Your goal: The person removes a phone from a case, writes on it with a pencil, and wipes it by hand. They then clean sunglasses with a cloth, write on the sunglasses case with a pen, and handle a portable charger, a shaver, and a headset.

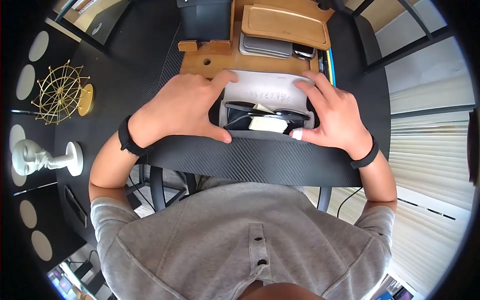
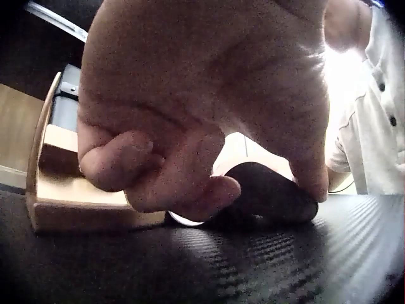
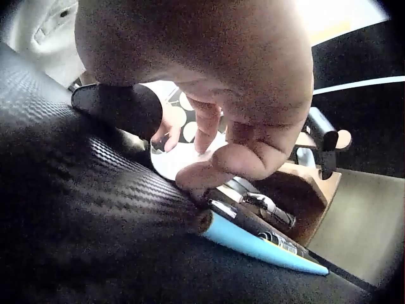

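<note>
An opened glasses case (image 1: 265, 84) lies near the desk's front edge, its pale lid lining tilted back and marked with a line of handwriting. Inside are dark-framed glasses (image 1: 296, 116) and a folded cream cloth or paper (image 1: 267, 124). My left hand (image 1: 182, 102) grips the case's left end, thumb at the front edge and index finger on the lid's top corner. At the other end my right hand (image 1: 342, 117) holds it likewise, with a white wrap around the thumb. Both wrist views show the case's dark end (image 2: 272, 193) between thumb and fingers.
Behind the case stands a wooden organizer (image 1: 200, 62) with a wooden tray (image 1: 285, 26) and stacked grey devices (image 1: 265, 46). A gold wheel ornament (image 1: 61, 90) and a white head figurine (image 1: 75, 158) are at left. A blue strip (image 3: 259, 244) lies beside the right hand.
</note>
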`<state>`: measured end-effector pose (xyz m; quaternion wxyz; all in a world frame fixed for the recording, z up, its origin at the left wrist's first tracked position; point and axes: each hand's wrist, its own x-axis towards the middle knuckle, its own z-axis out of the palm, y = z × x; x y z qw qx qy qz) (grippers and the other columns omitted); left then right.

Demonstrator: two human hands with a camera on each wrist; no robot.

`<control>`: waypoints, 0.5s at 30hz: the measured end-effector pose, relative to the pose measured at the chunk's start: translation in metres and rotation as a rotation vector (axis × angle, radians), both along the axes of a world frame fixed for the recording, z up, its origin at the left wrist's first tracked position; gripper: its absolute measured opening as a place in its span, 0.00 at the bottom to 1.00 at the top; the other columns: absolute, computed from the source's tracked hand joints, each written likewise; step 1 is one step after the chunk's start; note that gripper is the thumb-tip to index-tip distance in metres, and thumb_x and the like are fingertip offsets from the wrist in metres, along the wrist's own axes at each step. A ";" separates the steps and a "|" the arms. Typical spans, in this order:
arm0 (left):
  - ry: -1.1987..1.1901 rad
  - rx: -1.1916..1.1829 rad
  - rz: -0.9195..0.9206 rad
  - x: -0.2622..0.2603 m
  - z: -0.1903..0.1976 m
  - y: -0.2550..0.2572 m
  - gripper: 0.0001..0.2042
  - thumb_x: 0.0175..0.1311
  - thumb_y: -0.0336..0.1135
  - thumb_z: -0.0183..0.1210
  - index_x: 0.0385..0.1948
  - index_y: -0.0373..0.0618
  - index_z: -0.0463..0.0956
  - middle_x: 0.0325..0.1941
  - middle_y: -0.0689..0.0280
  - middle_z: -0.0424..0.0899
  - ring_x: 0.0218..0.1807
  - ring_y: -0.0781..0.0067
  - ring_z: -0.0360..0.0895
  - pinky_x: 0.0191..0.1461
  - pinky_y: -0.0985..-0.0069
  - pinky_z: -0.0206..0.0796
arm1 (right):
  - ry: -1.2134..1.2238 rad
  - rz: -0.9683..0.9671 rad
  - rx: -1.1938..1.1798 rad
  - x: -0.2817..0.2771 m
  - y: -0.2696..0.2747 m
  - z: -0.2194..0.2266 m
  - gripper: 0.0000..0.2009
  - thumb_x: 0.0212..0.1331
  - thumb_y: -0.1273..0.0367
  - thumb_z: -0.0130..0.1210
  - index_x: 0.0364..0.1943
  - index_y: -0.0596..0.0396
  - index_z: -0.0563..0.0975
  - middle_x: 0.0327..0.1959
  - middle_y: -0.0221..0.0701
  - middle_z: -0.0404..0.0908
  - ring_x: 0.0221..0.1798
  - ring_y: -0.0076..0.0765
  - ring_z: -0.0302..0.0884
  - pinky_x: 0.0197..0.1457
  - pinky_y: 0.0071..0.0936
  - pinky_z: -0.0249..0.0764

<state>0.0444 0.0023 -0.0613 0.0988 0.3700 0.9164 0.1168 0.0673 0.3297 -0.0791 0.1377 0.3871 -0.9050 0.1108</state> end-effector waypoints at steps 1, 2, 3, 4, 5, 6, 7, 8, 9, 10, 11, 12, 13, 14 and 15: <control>-0.029 0.010 0.001 -0.001 0.000 -0.001 0.51 0.40 0.64 0.78 0.64 0.46 0.63 0.19 0.55 0.77 0.30 0.44 0.82 0.36 0.58 0.70 | -0.011 0.000 0.001 -0.001 0.000 0.001 0.40 0.43 0.43 0.70 0.57 0.57 0.76 0.61 0.40 0.76 0.43 0.51 0.86 0.40 0.40 0.84; -0.058 0.020 0.000 -0.002 0.000 -0.001 0.51 0.40 0.64 0.78 0.64 0.46 0.62 0.18 0.55 0.76 0.30 0.44 0.82 0.35 0.58 0.70 | -0.022 -0.002 0.003 0.000 0.000 0.002 0.40 0.42 0.43 0.70 0.57 0.56 0.77 0.61 0.41 0.75 0.44 0.51 0.86 0.40 0.41 0.84; -0.076 0.025 -0.001 -0.004 -0.002 -0.001 0.51 0.40 0.64 0.77 0.64 0.46 0.61 0.18 0.55 0.75 0.29 0.44 0.81 0.35 0.58 0.69 | -0.031 -0.004 0.005 -0.001 0.000 0.002 0.40 0.42 0.43 0.70 0.56 0.56 0.77 0.62 0.41 0.75 0.44 0.51 0.86 0.41 0.41 0.84; -0.091 0.032 -0.003 -0.005 -0.005 -0.002 0.51 0.40 0.65 0.77 0.64 0.46 0.60 0.17 0.56 0.74 0.29 0.44 0.81 0.35 0.59 0.69 | -0.032 -0.001 -0.002 -0.002 0.001 0.002 0.39 0.42 0.44 0.70 0.55 0.56 0.78 0.63 0.41 0.75 0.44 0.51 0.86 0.40 0.40 0.84; -0.106 0.039 -0.004 -0.006 -0.008 -0.002 0.52 0.41 0.65 0.77 0.64 0.46 0.60 0.17 0.56 0.74 0.28 0.43 0.80 0.35 0.59 0.69 | -0.035 0.003 -0.008 -0.003 0.001 0.001 0.38 0.42 0.44 0.70 0.54 0.56 0.78 0.63 0.41 0.75 0.44 0.51 0.86 0.40 0.40 0.84; -0.090 0.050 -0.013 -0.007 -0.009 -0.002 0.52 0.41 0.65 0.77 0.64 0.46 0.60 0.17 0.56 0.74 0.28 0.43 0.80 0.34 0.59 0.69 | -0.039 0.009 -0.015 -0.003 0.001 -0.001 0.36 0.43 0.45 0.70 0.53 0.56 0.79 0.64 0.42 0.75 0.44 0.51 0.86 0.39 0.40 0.83; -0.072 0.066 -0.024 -0.005 -0.009 -0.004 0.52 0.41 0.65 0.77 0.64 0.46 0.60 0.16 0.56 0.73 0.28 0.43 0.80 0.34 0.59 0.68 | -0.023 0.019 -0.016 -0.002 -0.001 0.000 0.35 0.44 0.44 0.70 0.50 0.56 0.80 0.64 0.42 0.75 0.41 0.49 0.85 0.38 0.38 0.83; -0.058 0.075 -0.029 -0.004 -0.010 -0.005 0.51 0.41 0.66 0.77 0.64 0.46 0.60 0.16 0.56 0.73 0.27 0.43 0.80 0.34 0.59 0.68 | -0.009 0.034 -0.023 -0.003 0.000 -0.002 0.33 0.46 0.44 0.69 0.48 0.56 0.80 0.64 0.42 0.76 0.38 0.47 0.85 0.36 0.36 0.82; -0.057 0.062 -0.026 -0.003 -0.010 -0.005 0.51 0.41 0.66 0.77 0.64 0.46 0.60 0.16 0.55 0.73 0.27 0.43 0.80 0.33 0.59 0.68 | 0.004 0.051 -0.033 -0.004 0.000 -0.004 0.31 0.48 0.44 0.69 0.46 0.56 0.81 0.64 0.43 0.76 0.35 0.45 0.84 0.34 0.35 0.81; -0.056 0.051 -0.024 -0.004 -0.009 -0.005 0.51 0.42 0.66 0.77 0.64 0.45 0.60 0.16 0.55 0.73 0.27 0.43 0.80 0.33 0.60 0.68 | 0.033 0.075 -0.060 -0.005 -0.001 -0.006 0.26 0.50 0.47 0.68 0.41 0.56 0.82 0.64 0.44 0.76 0.32 0.40 0.82 0.31 0.31 0.79; -0.053 0.037 -0.023 -0.004 -0.009 -0.005 0.52 0.42 0.67 0.76 0.64 0.45 0.60 0.16 0.55 0.73 0.27 0.43 0.80 0.33 0.60 0.68 | 0.023 0.076 -0.058 -0.004 -0.002 -0.008 0.25 0.50 0.48 0.68 0.41 0.55 0.83 0.64 0.43 0.76 0.33 0.39 0.83 0.32 0.32 0.80; -0.071 0.033 -0.022 -0.004 -0.009 -0.006 0.51 0.42 0.67 0.76 0.64 0.45 0.60 0.16 0.55 0.73 0.27 0.43 0.80 0.33 0.60 0.68 | 0.013 0.075 -0.055 -0.003 -0.002 -0.008 0.24 0.50 0.49 0.68 0.40 0.55 0.83 0.65 0.42 0.76 0.34 0.39 0.84 0.33 0.32 0.81; -0.085 0.031 -0.023 -0.005 -0.008 -0.005 0.51 0.43 0.67 0.76 0.64 0.44 0.60 0.16 0.55 0.73 0.27 0.43 0.80 0.33 0.60 0.68 | 0.008 0.072 -0.050 -0.002 -0.001 -0.006 0.23 0.49 0.50 0.68 0.40 0.54 0.83 0.65 0.40 0.75 0.35 0.39 0.85 0.33 0.33 0.81; -0.095 0.030 -0.025 -0.005 -0.006 -0.004 0.51 0.43 0.67 0.76 0.64 0.44 0.59 0.16 0.55 0.73 0.27 0.43 0.80 0.33 0.60 0.68 | 0.010 0.075 -0.071 -0.002 -0.002 -0.005 0.18 0.51 0.53 0.67 0.36 0.52 0.84 0.65 0.38 0.76 0.32 0.35 0.84 0.32 0.32 0.81; -0.084 0.052 -0.036 -0.005 -0.007 -0.004 0.51 0.43 0.67 0.76 0.64 0.44 0.59 0.16 0.54 0.73 0.27 0.43 0.80 0.33 0.60 0.68 | 0.038 0.097 -0.080 -0.001 -0.002 -0.005 0.17 0.51 0.54 0.66 0.36 0.52 0.84 0.65 0.38 0.76 0.32 0.34 0.83 0.32 0.32 0.80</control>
